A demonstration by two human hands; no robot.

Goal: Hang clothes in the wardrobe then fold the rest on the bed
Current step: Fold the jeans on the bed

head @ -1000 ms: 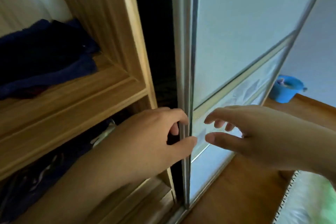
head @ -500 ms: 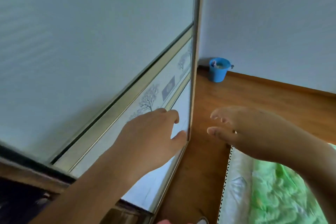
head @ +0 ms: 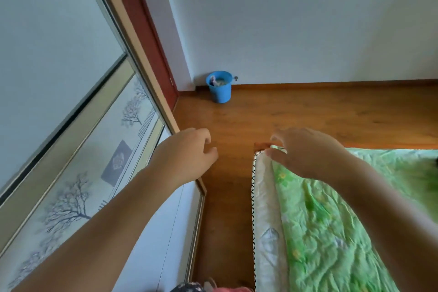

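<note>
The wardrobe's sliding door [head: 71,92], frosted white with a band of printed trees, fills the left side and covers the wardrobe's inside. My left hand [head: 187,152] hovers just off the door's right edge over the floor, fingers loosely curled, holding nothing. My right hand [head: 305,149] is stretched out above the near corner of the bed [head: 327,232], fingers spread and empty. The bed has a green flowered sheet over a white mattress edge. No clothes lie on the visible part of the bed, except a dark blurred shape [head: 435,161] at its right edge.
A strip of wooden floor [head: 227,197] runs between the wardrobe and the bed. A blue bucket [head: 220,86] with something inside stands in the far corner by the white wall. A bit of dark and pink fabric [head: 208,288] shows at the bottom edge.
The sliding door has been pushed across, hiding the open shelves with dark clothes. My left hand has let go of the door edge and my view has turned right toward the bed.
</note>
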